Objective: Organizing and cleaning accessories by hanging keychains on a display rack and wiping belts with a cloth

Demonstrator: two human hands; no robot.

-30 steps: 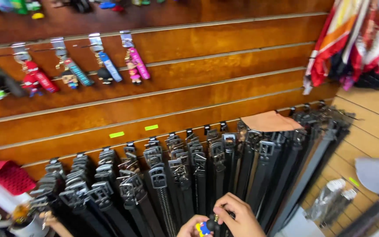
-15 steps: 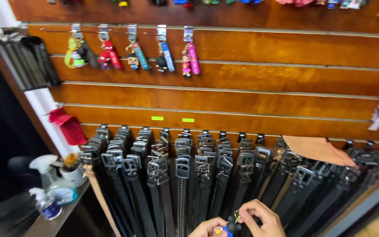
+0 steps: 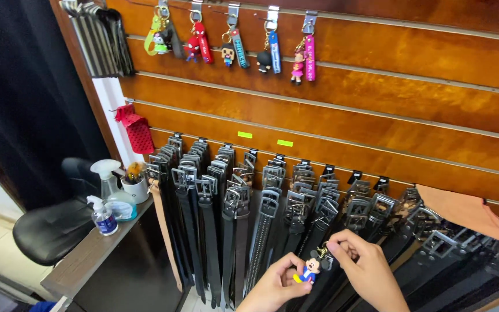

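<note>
Lower centre, the cartoon-mouse keychain (image 3: 309, 270) is black, red and blue. Black belts (image 3: 215, 231) with silver buckles hang on an orange-brown slatted wall (image 3: 411, 110). A red dotted cloth (image 3: 136, 128) hangs mid-left.

Shop: slatwall (image 3: 376, 115) display, hung belts (image 3: 261, 225), keychains (image 3: 232, 40) on hooks.

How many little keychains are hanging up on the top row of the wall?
5 keychains hang in a row at the wall's top: green, red, blocky, dark, pink. A sixth sits between the left hand and right hand.
</note>
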